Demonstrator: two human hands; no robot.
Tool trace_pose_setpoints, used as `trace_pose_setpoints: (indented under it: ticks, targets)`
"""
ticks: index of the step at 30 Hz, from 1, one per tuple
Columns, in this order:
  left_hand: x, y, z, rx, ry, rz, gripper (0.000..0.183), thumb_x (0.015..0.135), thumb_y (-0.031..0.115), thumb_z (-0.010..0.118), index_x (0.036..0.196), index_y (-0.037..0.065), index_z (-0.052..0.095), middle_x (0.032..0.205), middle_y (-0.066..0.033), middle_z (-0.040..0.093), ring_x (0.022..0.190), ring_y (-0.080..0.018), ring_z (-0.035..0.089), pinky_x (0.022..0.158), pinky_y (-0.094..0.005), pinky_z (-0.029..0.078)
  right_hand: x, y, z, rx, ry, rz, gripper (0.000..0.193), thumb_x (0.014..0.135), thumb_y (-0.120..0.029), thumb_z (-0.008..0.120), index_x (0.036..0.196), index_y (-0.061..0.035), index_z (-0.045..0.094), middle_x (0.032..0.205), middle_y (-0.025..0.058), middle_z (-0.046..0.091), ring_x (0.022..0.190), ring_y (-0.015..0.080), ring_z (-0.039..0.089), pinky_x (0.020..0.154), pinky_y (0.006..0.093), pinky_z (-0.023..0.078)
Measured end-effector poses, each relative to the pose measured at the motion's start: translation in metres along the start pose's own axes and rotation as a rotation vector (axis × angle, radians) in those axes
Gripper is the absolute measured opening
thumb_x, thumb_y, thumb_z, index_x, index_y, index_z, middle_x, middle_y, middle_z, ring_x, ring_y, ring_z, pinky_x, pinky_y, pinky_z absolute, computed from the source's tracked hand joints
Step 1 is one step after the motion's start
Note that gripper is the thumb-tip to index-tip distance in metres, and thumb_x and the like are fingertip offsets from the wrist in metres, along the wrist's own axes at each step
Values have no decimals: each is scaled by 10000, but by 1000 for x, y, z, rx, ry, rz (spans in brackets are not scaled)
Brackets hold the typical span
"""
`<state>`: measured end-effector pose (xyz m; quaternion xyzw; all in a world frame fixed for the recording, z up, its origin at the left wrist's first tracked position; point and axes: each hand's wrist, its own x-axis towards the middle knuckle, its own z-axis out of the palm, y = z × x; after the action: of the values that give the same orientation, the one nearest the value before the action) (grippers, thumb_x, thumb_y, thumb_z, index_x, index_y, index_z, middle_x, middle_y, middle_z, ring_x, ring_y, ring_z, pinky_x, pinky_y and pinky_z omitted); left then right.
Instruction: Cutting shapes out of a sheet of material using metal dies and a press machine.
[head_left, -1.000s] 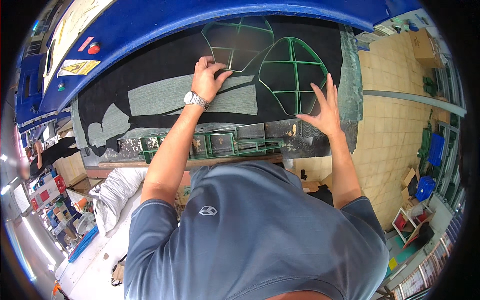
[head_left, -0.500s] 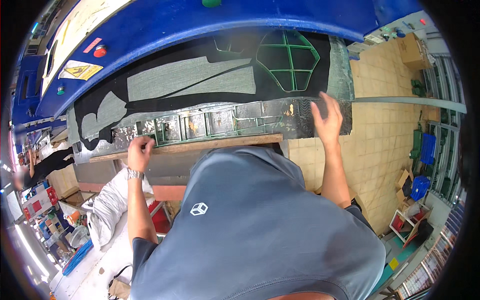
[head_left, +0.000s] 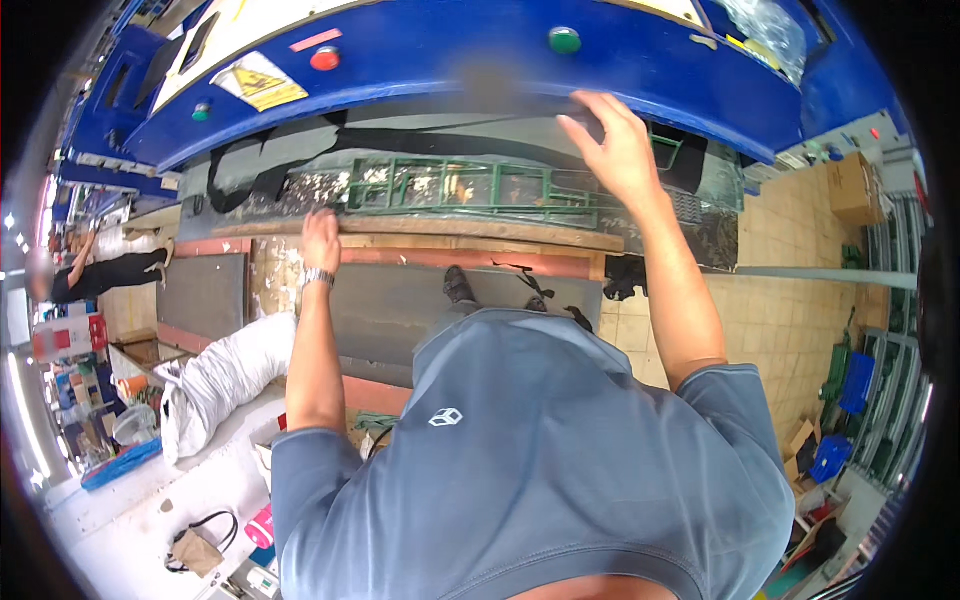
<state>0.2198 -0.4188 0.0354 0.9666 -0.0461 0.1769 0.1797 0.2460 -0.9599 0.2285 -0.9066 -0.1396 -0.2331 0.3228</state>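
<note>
Hazard, first: pinched fingers. The right hand (head_left: 620, 150) is at the lower edge of the blue press beam (head_left: 430, 80); if that beam can descend, a stray knock on the green push-button (head_left: 565, 40), beyond the fingertips, would be a likely cause.

Hazard, second: displaced work. Black fabric (head_left: 470, 145) lies by the beam; a dragging wrist could ruck it or nudge a die.

Hazard, third: scraped knuckles, should the left hand (head_left: 321, 238) catch a thin metal edge.

Cutting die, green, far (head_left: 668, 135): just beside the right hand, on its right, partly hidden by beam and hand; contact cannot be told.

Cutting dies, green, ladder-like, near (head_left: 549, 188): on the worn press bed (head_left: 715, 235), beyond the wooden rail (head_left: 430, 230); between the hands, their left end just right of the left fingertips.

Right fingers: thumb spread away from the rest, nothing seen in them; touch on the beam uncertain. Left fingers: pointing forward near the rail, no item visible; spread or closed, cannot tell.
</note>
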Motion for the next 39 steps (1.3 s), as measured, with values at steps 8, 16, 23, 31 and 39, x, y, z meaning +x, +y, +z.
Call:
trace_pose_setpoints:
  ticks: [8,16,23,31,39]
  targets:
    - [17,7,8,38,-98,65,399,989,408,709,1190,63,714,1228,-144,658,1260,-375,551,1100,-491,443,10,-24,1,46,64,241,287,1031,-292,688,1108,-27,764,985,157,780,938,336,764,835,404,577]
    - [31,-5,14,50,-42,148,497,910,481,791,1170,60,741,1190,-145,673,1209,-379,574,1079,-486,458,35,-25,2,-8,106,276,296,1072,-300,634,1119,-31,747,929,112,786,844,233,745,807,363,577]
    - [27,-5,15,17,-14,162,413,897,387,821,1126,56,727,1155,-145,677,1138,-376,602,1037,-498,460,42,-13,12,5,121,238,284,1066,-286,638,1162,-42,747,1022,121,803,972,234,769,874,349,570]
    - [27,-5,17,53,29,209,417,896,365,827,1150,50,727,1143,-152,676,1120,-385,607,1018,-491,471,50,-16,20,-51,132,230,287,1054,-305,656,1166,-65,766,1000,130,799,960,268,784,858,363,586]
    - [31,-20,25,15,-46,141,452,911,409,809,1171,49,725,1204,-178,690,1243,-460,568,1132,-543,426,47,-27,52,-38,232,196,252,1016,-331,681,998,-94,765,904,199,749,882,441,725,767,522,577]
